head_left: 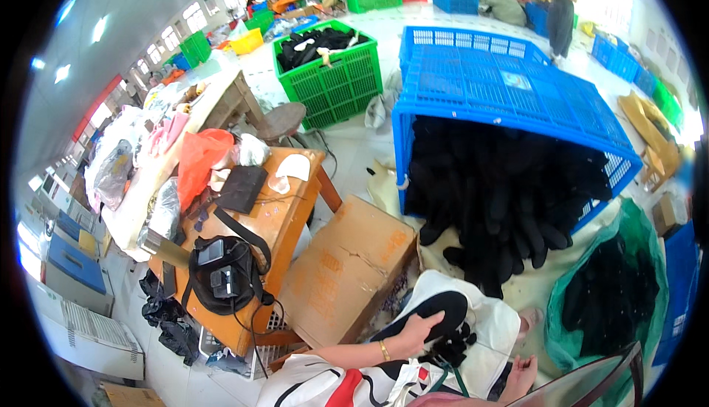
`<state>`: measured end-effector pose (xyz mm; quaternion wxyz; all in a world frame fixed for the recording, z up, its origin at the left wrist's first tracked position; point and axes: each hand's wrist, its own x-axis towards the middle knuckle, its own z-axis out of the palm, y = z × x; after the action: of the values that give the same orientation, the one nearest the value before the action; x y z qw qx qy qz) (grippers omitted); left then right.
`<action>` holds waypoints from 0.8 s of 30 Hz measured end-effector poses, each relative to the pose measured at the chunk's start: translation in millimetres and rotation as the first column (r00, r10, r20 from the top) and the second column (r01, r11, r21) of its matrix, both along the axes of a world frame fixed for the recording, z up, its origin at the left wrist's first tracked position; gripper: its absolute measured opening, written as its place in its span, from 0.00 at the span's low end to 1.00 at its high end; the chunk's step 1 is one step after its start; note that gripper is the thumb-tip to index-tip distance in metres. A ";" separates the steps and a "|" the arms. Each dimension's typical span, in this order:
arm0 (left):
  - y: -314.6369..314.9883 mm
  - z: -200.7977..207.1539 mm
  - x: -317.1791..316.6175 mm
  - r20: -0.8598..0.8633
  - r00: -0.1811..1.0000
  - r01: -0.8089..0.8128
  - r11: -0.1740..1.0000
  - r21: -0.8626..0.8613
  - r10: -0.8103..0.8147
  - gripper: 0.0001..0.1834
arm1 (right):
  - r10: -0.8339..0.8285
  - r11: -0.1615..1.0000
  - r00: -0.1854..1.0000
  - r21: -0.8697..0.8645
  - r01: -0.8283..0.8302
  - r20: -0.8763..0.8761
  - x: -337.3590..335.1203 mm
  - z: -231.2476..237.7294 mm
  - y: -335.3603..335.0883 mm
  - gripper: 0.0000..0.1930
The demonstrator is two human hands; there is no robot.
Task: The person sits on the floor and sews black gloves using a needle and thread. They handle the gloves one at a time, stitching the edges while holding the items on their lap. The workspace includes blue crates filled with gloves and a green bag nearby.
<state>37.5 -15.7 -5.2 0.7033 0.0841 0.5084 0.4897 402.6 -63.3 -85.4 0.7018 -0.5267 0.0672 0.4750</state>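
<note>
My left hand (418, 335) grips a flat black piece shaped like a shoe sole (447, 307), thumb on top, over the white cloth (484, 311) on my lap. Small black scraps (452, 348) lie right beside this hand. My right hand (521, 374) is at the lower edge with its fingers curled in; what they hold, if anything, is hidden. Ahead, a blue crate (509, 89) lies on its side, and long black pieces with rounded ends (495, 200) spill from its mouth towards me.
On my right stands a green sack (554, 318) of black pieces. A cardboard box (347, 267) sits at my left, beside a wooden table (295, 178) with a black bag (221, 274). Farther off are a green crate (332, 86), a stool (282, 120) and a standing person (563, 15).
</note>
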 end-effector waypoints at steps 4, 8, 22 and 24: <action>3.6 38.5 -10.2 -0.079 0.990 0.103 0.984 -0.148 -0.115 0.22 | 0.009 1.000 1.000 -0.023 -0.009 0.019 6.5 -11.5 13.1 0.07; -2.2 43.7 -13.6 -0.066 0.995 0.071 0.987 -0.145 -0.081 0.18 | 0.010 0.999 0.999 -0.041 -0.008 0.044 10.1 -16.2 16.8 0.08; -5.9 36.2 -16.4 -0.095 0.994 0.053 0.999 -0.009 -0.054 0.15 | 0.010 0.992 0.999 0.129 -0.014 0.037 -39.5 20.0 -7.1 0.02; -7.9 33.4 -18.9 -0.110 0.993 -0.043 0.996 0.076 0.051 0.15 | -0.006 0.992 0.997 0.123 -0.004 0.082 -57.4 48.0 21.8 0.04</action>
<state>18.6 -23.6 28.1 0.6584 0.1252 0.5305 0.5191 345.1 -41.5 -37.4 0.7352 -0.5015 0.0092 0.4559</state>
